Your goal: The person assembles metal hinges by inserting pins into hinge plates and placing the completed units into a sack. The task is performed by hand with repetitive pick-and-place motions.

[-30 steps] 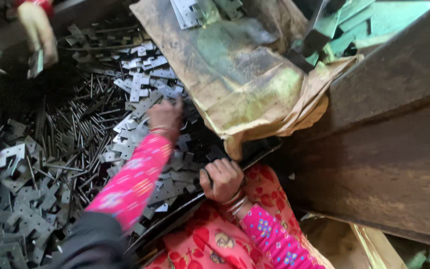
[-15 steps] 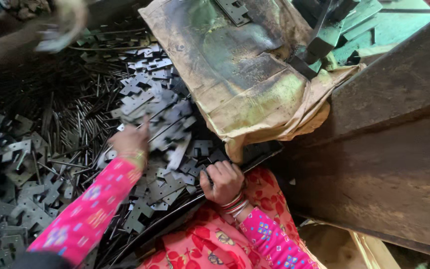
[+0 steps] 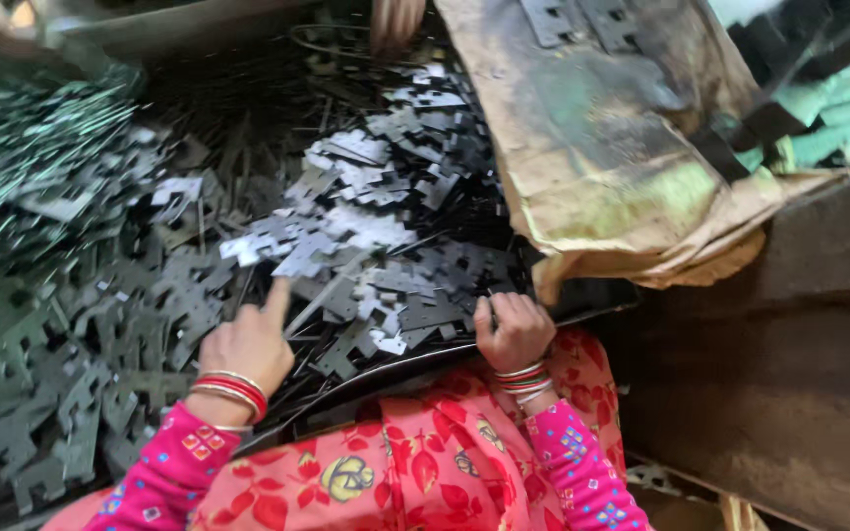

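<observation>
A heap of flat dark metal stampings, notched and cross-like, fills the tray in front of me. My left hand rests on the pile near its front, index finger stretched out onto a piece, the other fingers curled; I cannot see anything held in it. My right hand is curled over the dark front rim of the tray, fingers closed on stampings at the edge. Both wrists carry bangles and pink patterned sleeves.
A worn brown sack with a few stampings on top lies over the tray's right side. Thin metal strips are piled at far left. Another person's hand shows at the top edge. A dark slab stands at right.
My left hand has drawn back from the far middle of the pile toward me and to the left. My right hand has stayed at the tray's rim. The view has shifted.
</observation>
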